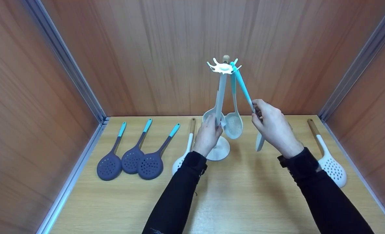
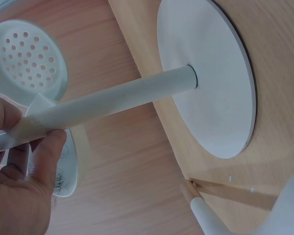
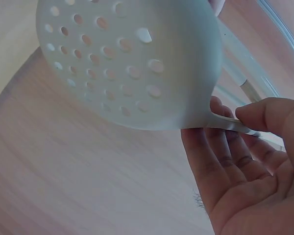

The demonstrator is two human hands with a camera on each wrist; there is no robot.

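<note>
My left hand point(image 1: 208, 135) grips the pole point(image 2: 122, 95) of a white utensil stand with a hooked top point(image 1: 223, 68) and a round base point(image 1: 220, 150). In my right hand point(image 1: 272, 125) is a pale skimmer point(image 3: 186, 73), pinched at its neck between thumb and fingers. Its turquoise handle point(image 1: 243, 84) slants up to the hooks, where the end meets or nearly meets them; whether it is hooked I cannot tell. A pale spoon-shaped utensil point(image 1: 234, 125) with a turquoise handle hangs from the stand. Another pale utensil point(image 1: 208, 113) hangs behind the pole, partly hidden.
Several skimmers lie on the table: dark ones with turquoise handles, including one skimmer point(image 1: 109, 166) at far left, a wooden-handled white skimmer point(image 1: 178, 164) partly behind my left arm, and another white skimmer point(image 1: 334, 169) at right. Wooden walls point(image 1: 153, 58) enclose the back and sides.
</note>
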